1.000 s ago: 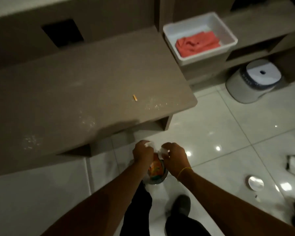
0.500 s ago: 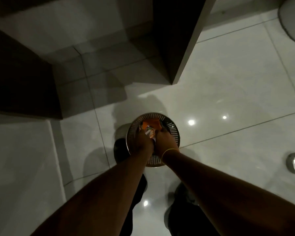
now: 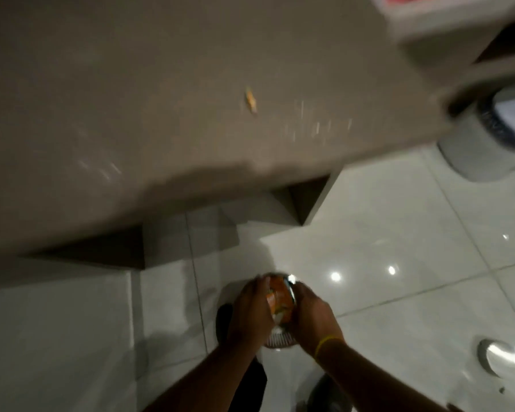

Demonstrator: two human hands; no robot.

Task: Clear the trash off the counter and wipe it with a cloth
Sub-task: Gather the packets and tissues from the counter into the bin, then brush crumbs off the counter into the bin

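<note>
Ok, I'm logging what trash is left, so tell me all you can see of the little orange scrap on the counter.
The orange scrap is a small, thin, elongated piece, orange-yellow, blurred by camera motion, so its material cannot be told. It lies flat and slanted on the brown counter, right of the middle, with pale crumb-like specks to its right. Nothing touches it; both hands are low, at the bin on the floor.
</note>
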